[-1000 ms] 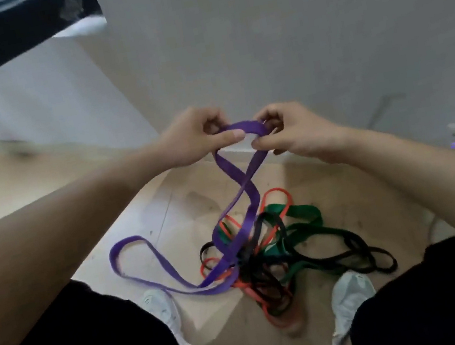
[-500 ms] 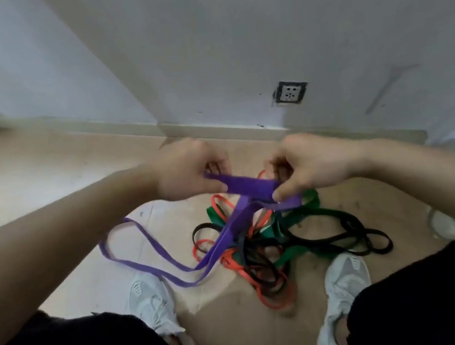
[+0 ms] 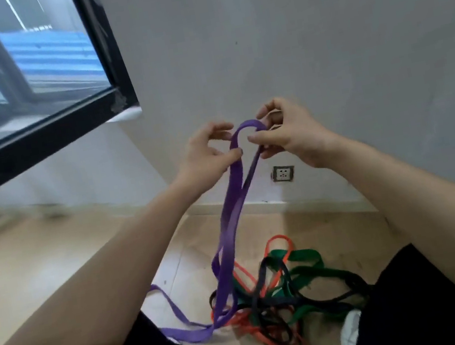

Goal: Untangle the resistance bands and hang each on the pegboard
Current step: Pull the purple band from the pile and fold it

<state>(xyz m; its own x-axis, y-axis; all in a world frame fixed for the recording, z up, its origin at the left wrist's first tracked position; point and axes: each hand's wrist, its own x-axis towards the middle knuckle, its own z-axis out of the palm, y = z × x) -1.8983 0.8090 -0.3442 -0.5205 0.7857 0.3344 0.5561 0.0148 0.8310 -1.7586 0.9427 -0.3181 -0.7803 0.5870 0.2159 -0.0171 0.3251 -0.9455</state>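
Observation:
A purple band (image 3: 229,217) is lifted at chest height, its top loop arched between my hands. My left hand (image 3: 206,153) pinches the left strand with thumb and fingers. My right hand (image 3: 286,131) grips the top of the loop with curled fingers. The band's lower part trails down into a tangle on the floor: an orange band (image 3: 276,242), a green band (image 3: 304,259) and a black band (image 3: 329,291), all knotted together between my feet. No pegboard is in view.
A grey wall stands straight ahead with a socket (image 3: 282,174) low down. A black-framed window (image 3: 24,95) fills the upper left. My white shoe (image 3: 350,333) shows beside the tangle on the wooden floor (image 3: 24,269).
Both hands have risen from low over the tangle to chest height, drawing the purple band up and taut. The view has tilted upward, bringing the window in.

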